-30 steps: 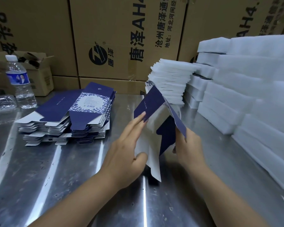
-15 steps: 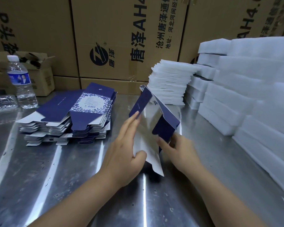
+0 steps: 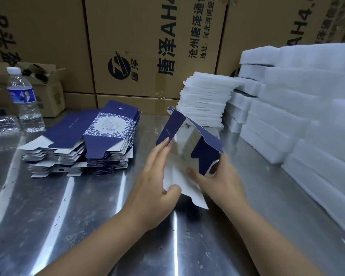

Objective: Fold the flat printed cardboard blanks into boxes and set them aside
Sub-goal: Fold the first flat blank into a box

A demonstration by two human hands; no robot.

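- The right hand (image 3: pixel 217 182) curls its fingers round the lower right wall of the half-opened blank (image 3: pixel 187 140). The left hand (image 3: pixel 155 176) lays straight fingers along the left panel, thumb hooked over the white bottom flap.
- This blank stands right of the stack of flat blanks (image 3: pixel 84 144), opened to a tube, its bottom flaps seemingly untucked.
- The stack is thick and no finished box shows, so most of the work looks left.
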